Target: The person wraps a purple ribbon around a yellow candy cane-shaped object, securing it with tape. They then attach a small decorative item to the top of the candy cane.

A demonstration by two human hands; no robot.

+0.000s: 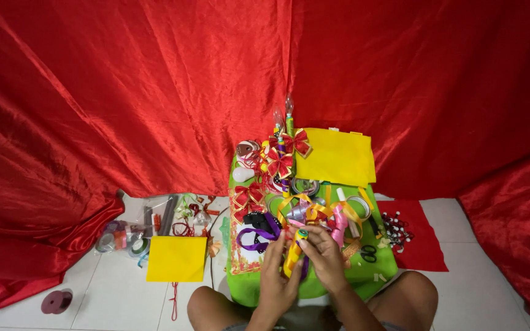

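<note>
Both hands closed on a yellow ribbon: left hand pinched its lower length, right hand held the upper part, so it stayed taut over the lap. Just beyond lay the green felt mat with purple ribbon, red bows and scissors within reach. Yellow sheet and a ribbon spool lay left on the tiled floor; red cloth backdrop behind.

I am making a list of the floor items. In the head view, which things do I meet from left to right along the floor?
Dark red ribbon spool → yellow sheet → left hand → right hand → black scissors → red felt sheet.
</note>
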